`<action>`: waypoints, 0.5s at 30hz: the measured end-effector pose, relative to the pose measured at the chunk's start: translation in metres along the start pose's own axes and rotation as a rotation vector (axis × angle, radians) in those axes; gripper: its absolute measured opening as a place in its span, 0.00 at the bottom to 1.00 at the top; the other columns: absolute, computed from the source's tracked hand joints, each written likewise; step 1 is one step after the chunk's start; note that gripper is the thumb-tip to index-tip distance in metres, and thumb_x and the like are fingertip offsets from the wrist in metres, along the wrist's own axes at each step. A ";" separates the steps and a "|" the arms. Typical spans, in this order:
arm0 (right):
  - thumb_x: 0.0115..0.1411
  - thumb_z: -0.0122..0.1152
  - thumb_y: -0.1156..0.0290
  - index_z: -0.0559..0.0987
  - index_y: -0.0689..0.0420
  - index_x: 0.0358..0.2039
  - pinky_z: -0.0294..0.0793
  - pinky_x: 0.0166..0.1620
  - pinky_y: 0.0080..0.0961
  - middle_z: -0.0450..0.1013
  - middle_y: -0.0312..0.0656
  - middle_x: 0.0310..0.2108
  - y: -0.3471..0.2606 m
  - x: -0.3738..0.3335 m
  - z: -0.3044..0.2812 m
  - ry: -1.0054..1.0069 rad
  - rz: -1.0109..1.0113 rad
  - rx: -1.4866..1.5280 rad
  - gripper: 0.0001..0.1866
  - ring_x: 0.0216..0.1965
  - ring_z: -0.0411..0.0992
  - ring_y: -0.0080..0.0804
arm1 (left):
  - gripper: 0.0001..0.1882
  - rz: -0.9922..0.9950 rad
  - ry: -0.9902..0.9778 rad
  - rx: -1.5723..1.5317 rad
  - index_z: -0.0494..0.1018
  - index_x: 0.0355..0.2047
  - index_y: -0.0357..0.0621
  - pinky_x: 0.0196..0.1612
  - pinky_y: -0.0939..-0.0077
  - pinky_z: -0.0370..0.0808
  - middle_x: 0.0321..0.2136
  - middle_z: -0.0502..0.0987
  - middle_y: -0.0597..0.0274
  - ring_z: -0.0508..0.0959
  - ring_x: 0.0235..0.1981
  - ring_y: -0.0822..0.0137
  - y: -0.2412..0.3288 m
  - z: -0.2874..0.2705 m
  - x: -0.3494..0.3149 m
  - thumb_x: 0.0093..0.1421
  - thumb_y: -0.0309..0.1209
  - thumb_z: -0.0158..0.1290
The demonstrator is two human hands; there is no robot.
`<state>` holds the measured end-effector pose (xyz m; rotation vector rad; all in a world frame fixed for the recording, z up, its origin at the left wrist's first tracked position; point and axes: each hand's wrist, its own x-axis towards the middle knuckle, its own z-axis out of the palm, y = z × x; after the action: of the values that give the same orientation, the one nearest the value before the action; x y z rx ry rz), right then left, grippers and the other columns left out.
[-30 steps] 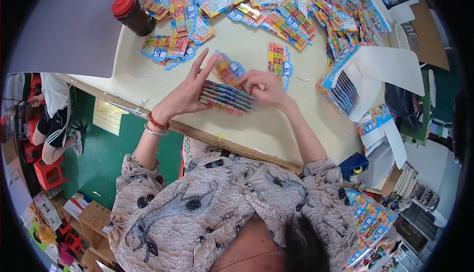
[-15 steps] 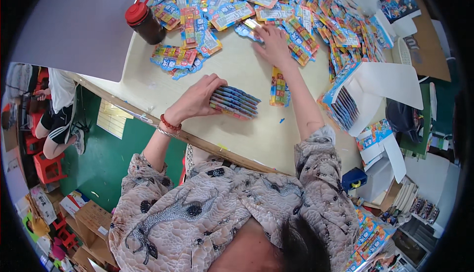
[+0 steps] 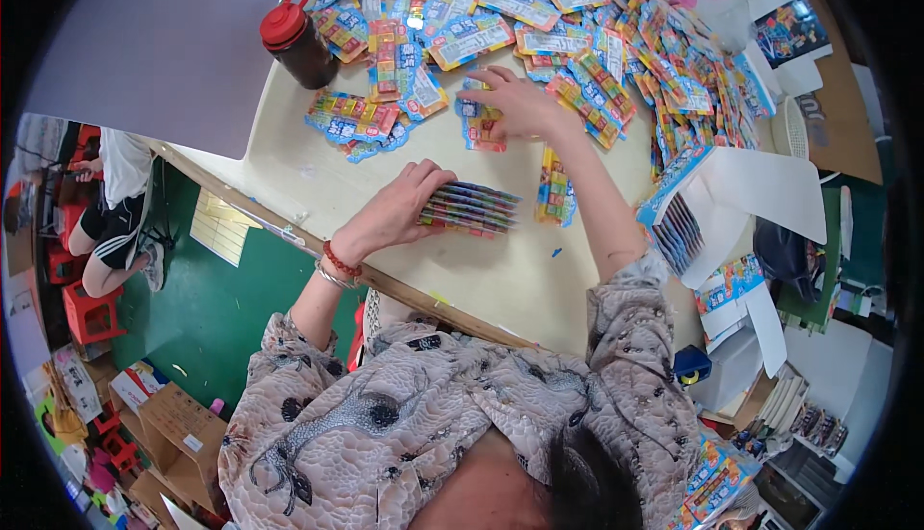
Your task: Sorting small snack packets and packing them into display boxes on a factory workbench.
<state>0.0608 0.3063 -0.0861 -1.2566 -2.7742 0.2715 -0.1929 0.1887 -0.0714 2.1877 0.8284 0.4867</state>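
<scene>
My left hand (image 3: pixel 397 207) grips a short stack of carded blister packs (image 3: pixel 476 210), held on edge near the table's front. Colourful pieces show along their sides. Farther off, my right hand (image 3: pixel 525 109) has its fingers over the edges of one blue-edged blister pack (image 3: pixel 478 126) with red, yellow and green pieces facing up. Part of that pack is hidden by the fingers. Another single blister pack (image 3: pixel 555 188) lies on the table (image 3: pixel 433 284) below my right wrist, right of the stack.
A big heap of blister packs (image 3: pixel 539 10) covers the far side. A dark bottle with a red lid (image 3: pixel 298 44) stands at the left beside several packs. At the right is an open white display box (image 3: pixel 688 212) with packs inside. Another person (image 3: pixel 125 203) sits at far left.
My right hand has drawn a blister pack out of the heap's near edge, toward me and slightly left. My left hand still holds the stack, now tilted a little differently.
</scene>
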 end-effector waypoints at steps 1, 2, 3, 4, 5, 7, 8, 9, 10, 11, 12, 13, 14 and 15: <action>0.36 0.75 0.63 0.71 0.45 0.56 0.65 0.58 0.42 0.59 0.38 0.60 0.004 0.007 -0.005 -0.133 0.013 0.020 0.41 0.63 0.56 0.42 | 0.34 0.002 0.001 -0.010 0.64 0.50 0.43 0.50 0.65 0.69 0.43 0.68 0.55 0.69 0.46 0.52 0.000 0.001 -0.001 0.42 0.28 0.67; 0.33 0.76 0.62 0.70 0.45 0.56 0.64 0.60 0.42 0.59 0.37 0.60 0.007 0.012 -0.009 -0.267 0.028 0.040 0.44 0.64 0.54 0.41 | 0.34 0.002 0.003 -0.007 0.64 0.50 0.43 0.50 0.65 0.69 0.43 0.68 0.55 0.69 0.46 0.52 0.000 0.000 -0.002 0.42 0.28 0.67; 0.30 0.77 0.60 0.73 0.49 0.50 0.67 0.55 0.41 0.61 0.38 0.56 0.010 0.014 -0.011 -0.236 -0.016 0.059 0.41 0.61 0.57 0.41 | 0.34 -0.004 0.000 -0.022 0.65 0.50 0.43 0.50 0.65 0.69 0.44 0.68 0.55 0.69 0.46 0.52 0.000 0.000 -0.002 0.42 0.27 0.66; 0.30 0.77 0.60 0.73 0.49 0.50 0.67 0.55 0.41 0.61 0.38 0.56 0.010 0.018 -0.013 -0.236 -0.023 0.059 0.41 0.61 0.57 0.41 | 0.33 -0.018 0.001 -0.036 0.65 0.50 0.44 0.51 0.65 0.69 0.44 0.68 0.55 0.69 0.47 0.52 0.000 0.000 -0.004 0.43 0.27 0.66; 0.31 0.76 0.60 0.73 0.50 0.46 0.67 0.52 0.41 0.63 0.39 0.52 0.009 0.022 -0.015 -0.275 -0.019 0.013 0.37 0.59 0.58 0.41 | 0.33 -0.022 0.004 -0.036 0.65 0.50 0.44 0.51 0.65 0.69 0.44 0.68 0.55 0.69 0.47 0.52 0.000 0.001 -0.004 0.43 0.27 0.66; 0.32 0.76 0.59 0.73 0.52 0.42 0.67 0.48 0.41 0.65 0.39 0.48 0.013 0.024 -0.016 -0.316 -0.014 -0.035 0.34 0.57 0.59 0.40 | 0.34 -0.011 0.032 -0.045 0.65 0.51 0.46 0.49 0.64 0.71 0.44 0.67 0.56 0.69 0.45 0.52 0.000 0.002 -0.004 0.41 0.26 0.65; 0.33 0.76 0.58 0.72 0.53 0.39 0.67 0.45 0.38 0.65 0.39 0.44 0.018 0.021 -0.014 -0.306 -0.017 -0.029 0.31 0.53 0.62 0.40 | 0.34 -0.009 0.032 -0.047 0.65 0.51 0.46 0.49 0.64 0.71 0.44 0.67 0.56 0.69 0.45 0.52 -0.001 0.003 -0.004 0.41 0.26 0.65; 0.34 0.75 0.58 0.72 0.54 0.36 0.67 0.42 0.36 0.66 0.39 0.40 0.023 0.018 -0.012 -0.296 -0.017 -0.023 0.29 0.49 0.64 0.40 | 0.35 0.007 0.039 -0.047 0.65 0.51 0.47 0.49 0.64 0.71 0.45 0.67 0.55 0.70 0.46 0.52 -0.002 0.004 -0.003 0.41 0.26 0.65; 0.34 0.75 0.58 0.72 0.54 0.36 0.67 0.42 0.36 0.66 0.39 0.40 0.020 0.018 -0.012 -0.299 -0.020 -0.023 0.29 0.49 0.64 0.40 | 0.35 0.017 0.051 -0.047 0.65 0.52 0.47 0.50 0.64 0.71 0.46 0.67 0.55 0.70 0.47 0.52 -0.002 0.005 -0.003 0.41 0.26 0.65; 0.35 0.75 0.57 0.72 0.55 0.37 0.67 0.40 0.35 0.67 0.40 0.39 0.017 0.017 -0.012 -0.326 0.088 0.077 0.30 0.47 0.66 0.40 | 0.35 0.016 0.052 -0.050 0.65 0.52 0.47 0.50 0.64 0.71 0.46 0.67 0.55 0.70 0.47 0.52 -0.002 0.006 -0.004 0.41 0.26 0.65; 0.37 0.75 0.56 0.72 0.55 0.39 0.68 0.39 0.33 0.67 0.41 0.38 0.012 0.014 -0.011 -0.351 0.197 0.176 0.31 0.44 0.67 0.40 | 0.35 0.000 0.060 -0.063 0.65 0.51 0.46 0.51 0.65 0.71 0.47 0.66 0.55 0.70 0.48 0.53 -0.002 0.005 -0.005 0.41 0.26 0.65; 0.37 0.75 0.56 0.72 0.55 0.39 0.68 0.39 0.33 0.67 0.41 0.38 0.007 0.006 -0.010 -0.355 0.206 0.174 0.31 0.44 0.67 0.40 | 0.34 -0.009 0.066 -0.079 0.65 0.51 0.46 0.52 0.66 0.71 0.48 0.65 0.54 0.70 0.49 0.54 -0.002 0.006 -0.004 0.42 0.26 0.66; 0.38 0.75 0.56 0.72 0.55 0.41 0.68 0.39 0.31 0.67 0.43 0.39 -0.002 -0.001 -0.006 -0.208 0.299 0.298 0.32 0.42 0.68 0.40 | 0.34 -0.011 0.067 -0.083 0.65 0.51 0.46 0.52 0.66 0.71 0.48 0.65 0.54 0.70 0.49 0.54 -0.002 0.006 -0.005 0.42 0.26 0.66; 0.40 0.75 0.56 0.72 0.55 0.44 0.69 0.39 0.29 0.67 0.45 0.40 -0.009 -0.007 -0.002 -0.059 0.392 0.420 0.33 0.40 0.69 0.41 | 0.35 -0.022 0.079 -0.083 0.65 0.51 0.46 0.51 0.66 0.72 0.49 0.64 0.54 0.71 0.49 0.54 -0.002 0.007 -0.005 0.42 0.26 0.66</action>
<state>0.0594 0.2952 -0.0827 -1.6656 -2.3085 0.8748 -0.1936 0.1825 -0.0780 2.0926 0.8579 0.5890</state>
